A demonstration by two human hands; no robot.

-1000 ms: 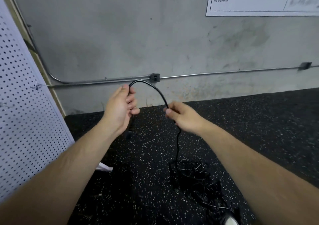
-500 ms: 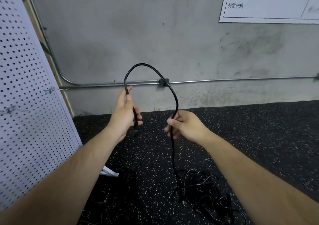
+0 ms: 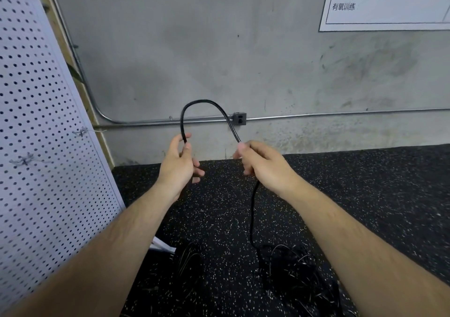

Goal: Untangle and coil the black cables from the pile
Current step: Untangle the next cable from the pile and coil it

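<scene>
Scene: A person's view down along both bare forearms, facing a grey concrete wall above a black speckled rubber floor.

Left hand: The left hand pinches a black cable between thumb and forefinger. The other fingers are loosely curled.

Right hand: The right hand is curled round the same cable, with the thumb lying on top.

Cable: It rises from the left hand, arches over in front of a metal conduit and outlet box, and comes down into the right hand. Below the right hand it hangs down to the floor.

Pile: The hanging length runs into a tangled pile of black cables near the right forearm. A smaller dark bundle lies apart from it, by the left forearm.

Surroundings: A white pegboard leans at the left, and a printed chart is on the wall at upper right.

Risk: The hanging length probably still threads through the tangle. Pulling more of it up could snag it and lift or tighten the knot. A twisted loop could kink, and the light left pinch could let the end slip.

Change: Compared with half a second ago, the arch stands lower above the hands. The right hand is slightly higher and meets the cable at its thumb.
</scene>
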